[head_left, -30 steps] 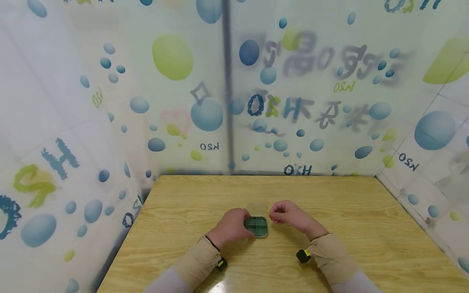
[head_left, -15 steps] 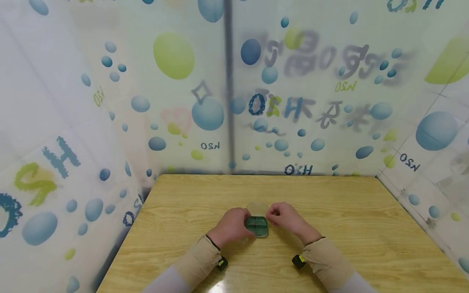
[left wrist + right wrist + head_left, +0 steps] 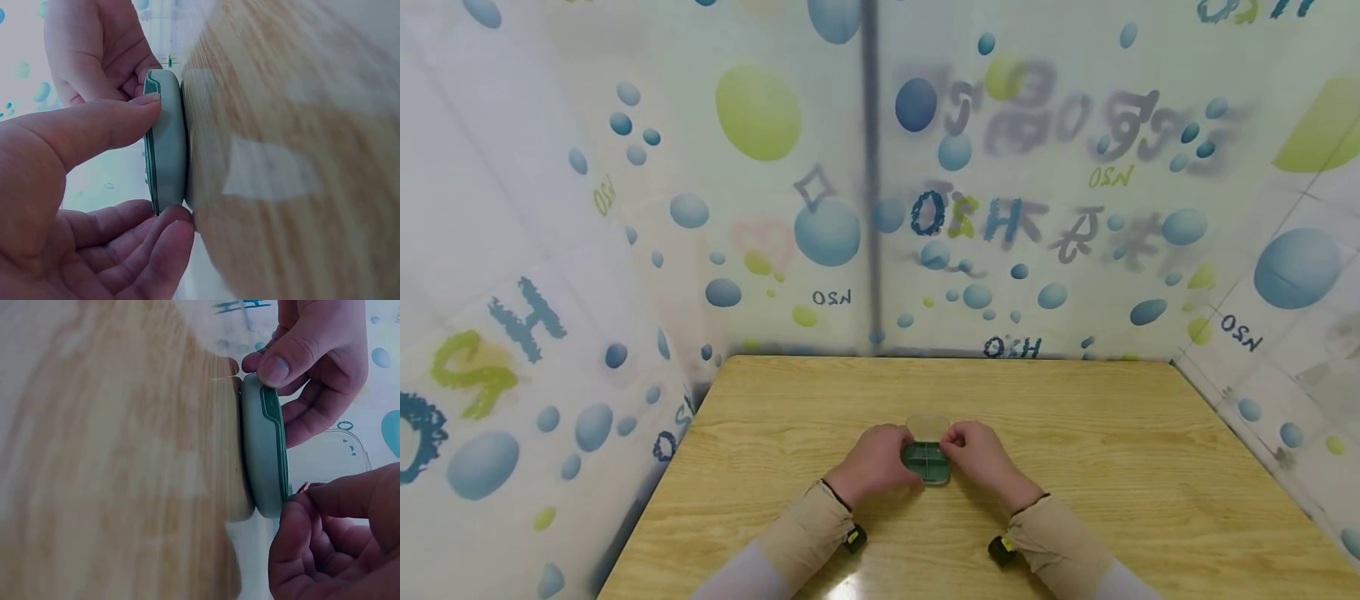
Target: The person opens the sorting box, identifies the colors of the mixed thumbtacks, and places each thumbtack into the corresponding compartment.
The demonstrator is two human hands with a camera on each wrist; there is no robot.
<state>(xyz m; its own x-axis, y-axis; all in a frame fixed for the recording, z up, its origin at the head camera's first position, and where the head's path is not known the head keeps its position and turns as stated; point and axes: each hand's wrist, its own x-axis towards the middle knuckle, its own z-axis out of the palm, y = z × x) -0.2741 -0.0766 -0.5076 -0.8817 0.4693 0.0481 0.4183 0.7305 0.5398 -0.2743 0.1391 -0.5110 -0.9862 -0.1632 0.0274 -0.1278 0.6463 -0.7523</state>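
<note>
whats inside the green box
Dividers split the box into compartments. The right hand covers its far right corner and the left hand parts of its left edge; anything small inside is too blurred to tell.

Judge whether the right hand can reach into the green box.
Probably yes: the clear lid is open, and the right hand, pinching something red, is at the green box; the left hand grips its opposite side.
</note>
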